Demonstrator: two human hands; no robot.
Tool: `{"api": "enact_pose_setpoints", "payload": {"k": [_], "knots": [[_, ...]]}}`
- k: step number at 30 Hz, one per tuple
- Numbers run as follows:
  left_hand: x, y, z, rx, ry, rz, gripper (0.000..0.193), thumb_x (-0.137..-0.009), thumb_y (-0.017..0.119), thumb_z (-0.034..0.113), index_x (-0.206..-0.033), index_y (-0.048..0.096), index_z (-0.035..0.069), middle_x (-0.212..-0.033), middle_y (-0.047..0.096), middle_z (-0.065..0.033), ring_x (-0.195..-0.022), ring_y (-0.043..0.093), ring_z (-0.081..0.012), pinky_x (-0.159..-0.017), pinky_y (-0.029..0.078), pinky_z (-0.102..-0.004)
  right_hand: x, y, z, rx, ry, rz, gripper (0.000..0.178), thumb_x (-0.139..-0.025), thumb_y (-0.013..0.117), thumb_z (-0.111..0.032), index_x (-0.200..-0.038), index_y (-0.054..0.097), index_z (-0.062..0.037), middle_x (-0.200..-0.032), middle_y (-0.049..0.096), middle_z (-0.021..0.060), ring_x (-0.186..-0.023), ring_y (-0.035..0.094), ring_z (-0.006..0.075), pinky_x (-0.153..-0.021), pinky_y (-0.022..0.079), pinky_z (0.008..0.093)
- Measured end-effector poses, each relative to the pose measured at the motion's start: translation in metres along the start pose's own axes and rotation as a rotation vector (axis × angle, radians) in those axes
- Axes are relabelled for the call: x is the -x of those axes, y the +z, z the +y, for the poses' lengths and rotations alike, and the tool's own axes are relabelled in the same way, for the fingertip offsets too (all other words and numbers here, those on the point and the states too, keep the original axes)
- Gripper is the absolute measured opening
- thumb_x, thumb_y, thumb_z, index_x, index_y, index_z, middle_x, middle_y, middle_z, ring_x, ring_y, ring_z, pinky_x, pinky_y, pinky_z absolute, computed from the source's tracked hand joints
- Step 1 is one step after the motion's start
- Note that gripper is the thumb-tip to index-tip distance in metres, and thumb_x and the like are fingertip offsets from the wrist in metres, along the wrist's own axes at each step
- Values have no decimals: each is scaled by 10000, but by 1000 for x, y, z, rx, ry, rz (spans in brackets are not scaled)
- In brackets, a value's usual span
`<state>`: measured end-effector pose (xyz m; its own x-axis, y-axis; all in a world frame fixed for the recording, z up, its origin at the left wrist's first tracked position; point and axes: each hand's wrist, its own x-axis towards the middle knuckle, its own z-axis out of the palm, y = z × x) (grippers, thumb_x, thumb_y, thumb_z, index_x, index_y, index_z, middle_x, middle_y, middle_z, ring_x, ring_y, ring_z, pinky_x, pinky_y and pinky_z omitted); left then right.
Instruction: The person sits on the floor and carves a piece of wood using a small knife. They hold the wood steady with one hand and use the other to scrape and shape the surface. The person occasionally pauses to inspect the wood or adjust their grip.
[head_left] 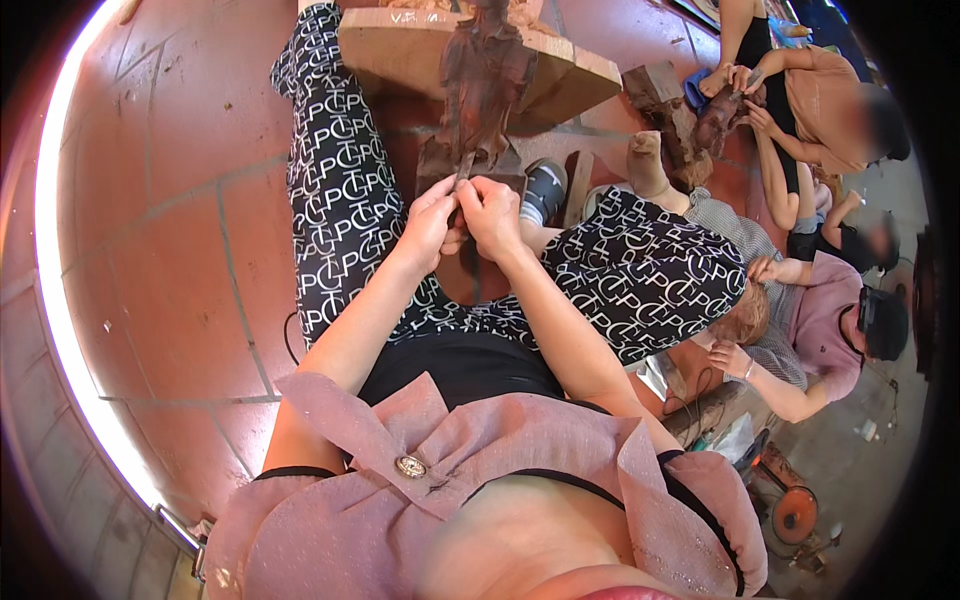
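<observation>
Both hands meet at the near end of a dark wood carving point(487, 75).
The left hand point(430, 228) and right hand point(490, 214) are closed together, fingertips pinching a thin greyish piece point(465, 166) too small to identify. The carving extends just beyond them, between the patterned trouser legs point(345, 190), overlapping a pale wooden slab point(580, 85) in view.

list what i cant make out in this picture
Head view:
Thin tool: lower part hidden by the fingers of the left hand and right hand.
Dark carving: top cut off by the upper edge; surface detail blurred.
Reddish-brown piece at a co-worker's hand: partly covered by the hand, too small for detail.
</observation>
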<state>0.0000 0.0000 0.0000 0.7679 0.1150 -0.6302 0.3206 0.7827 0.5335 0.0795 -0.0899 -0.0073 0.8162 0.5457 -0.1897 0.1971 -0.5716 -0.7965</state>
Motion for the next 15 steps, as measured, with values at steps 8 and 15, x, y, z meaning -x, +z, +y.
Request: {"api": "enact_pose_setpoints", "payload": {"k": [8, 15], "knots": [[-25, -5, 3, -106, 162, 60, 234, -959, 389, 213, -1077, 543, 82, -651, 455, 27, -470, 378, -58, -386, 295, -189, -17, 2, -1, -153, -81, -25, 296, -849, 539, -235, -676, 593, 0, -547, 604, 100, -509, 611, 213, -527, 474, 333], [-26, -7, 3, -47, 135, 29, 227, -963, 390, 224, -1062, 557, 108, -654, 454, 28, -453, 358, -59, -383, 258, -188, -13, 0, -9, -66, -111, 28, 286, -837, 548, -247, -680, 599, -14, -556, 604, 119, -523, 614, 257, -542, 479, 358]]}}
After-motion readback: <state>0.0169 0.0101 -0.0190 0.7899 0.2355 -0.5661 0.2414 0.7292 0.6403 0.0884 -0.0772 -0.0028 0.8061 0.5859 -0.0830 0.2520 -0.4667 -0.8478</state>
